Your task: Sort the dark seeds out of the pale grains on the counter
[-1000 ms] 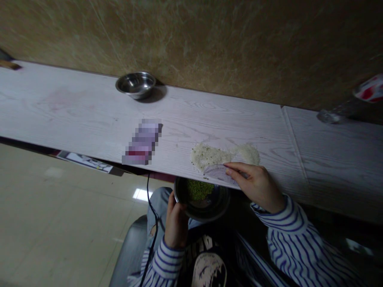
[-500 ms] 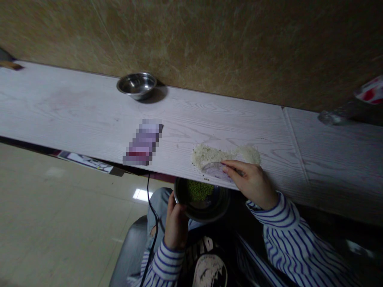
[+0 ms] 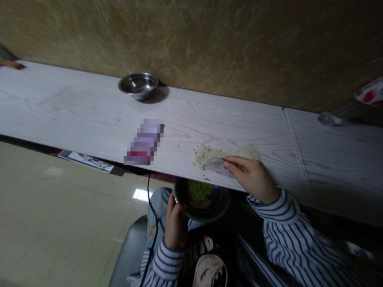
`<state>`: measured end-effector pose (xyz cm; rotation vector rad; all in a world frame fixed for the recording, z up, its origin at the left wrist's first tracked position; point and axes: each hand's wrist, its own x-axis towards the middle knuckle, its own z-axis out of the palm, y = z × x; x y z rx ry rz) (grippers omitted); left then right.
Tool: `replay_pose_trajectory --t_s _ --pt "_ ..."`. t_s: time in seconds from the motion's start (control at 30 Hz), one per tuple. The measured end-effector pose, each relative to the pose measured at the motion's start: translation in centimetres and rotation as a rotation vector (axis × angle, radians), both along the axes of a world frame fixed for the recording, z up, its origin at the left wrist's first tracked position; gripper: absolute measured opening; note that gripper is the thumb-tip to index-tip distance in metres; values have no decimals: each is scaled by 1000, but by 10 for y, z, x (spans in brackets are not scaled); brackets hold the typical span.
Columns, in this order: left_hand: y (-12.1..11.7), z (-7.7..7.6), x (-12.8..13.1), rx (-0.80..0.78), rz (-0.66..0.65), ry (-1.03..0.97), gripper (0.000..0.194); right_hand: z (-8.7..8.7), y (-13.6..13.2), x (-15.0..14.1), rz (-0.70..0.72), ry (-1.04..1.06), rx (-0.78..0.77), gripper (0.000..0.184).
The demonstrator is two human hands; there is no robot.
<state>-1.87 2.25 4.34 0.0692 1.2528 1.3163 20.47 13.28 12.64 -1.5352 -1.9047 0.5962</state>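
My left hand [image 3: 176, 221] grips the rim of a metal bowl [image 3: 220, 209], held just below the table's front edge. Green beans [image 3: 199, 190] lie inside it, toward the far side. Over the table, my right hand [image 3: 251, 175] pinches a thin, clear, curved plastic piece [image 3: 218, 165]; whether it is a protractor or a scraper I cannot tell. Its edge is at a pile of white rice [image 3: 206, 153] dotted with a few beans. A second patch of rice [image 3: 249, 151] lies behind my right fingers. Several loose beans [image 3: 206, 178] sit close to the table edge.
An upright metal bowl [image 3: 139, 85] stands by the wall. A blurred-out phone-shaped object [image 3: 145, 141] lies on the white table [image 3: 74, 115]. At the right is a clear plastic bottle [image 3: 344, 111]. A black cable [image 3: 155, 223] hangs from the table edge.
My right hand has shifted slightly up and to the right, and the clear plastic piece has tilted. The left hand and its bowl stay in place.
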Motion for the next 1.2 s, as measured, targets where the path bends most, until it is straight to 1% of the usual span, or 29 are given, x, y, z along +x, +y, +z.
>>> replay_pose_trajectory --t_s 0.13,0.33,0.5,0.7,0.8,0.93,1.1,1.2 --pt "-1 0 -1 16 -29 2 67 4 -3 1 39 -21 -27 26" --pt "0 1 2 8 -21 -8 73 3 -7 5 17 -22 -1 26" --pt "1 3 2 5 -13 -14 68 1 -7 5 44 -31 -32 27" --pt "0 0 1 1 -5 -19 68 1 -8 6 70 -23 -44 26" --pt "-1 -2 1 13 -13 -3 69 1 -8 3 68 -2 -52 26" --pt "-1 -2 1 31 -27 13 63 2 -11 -4 90 10 -57 26" --pt "1 1 3 36 -15 1 64 2 -19 -5 121 10 -30 26" --pt "1 1 4 13 8 -9 58 -1 -24 -4 83 28 26 26"
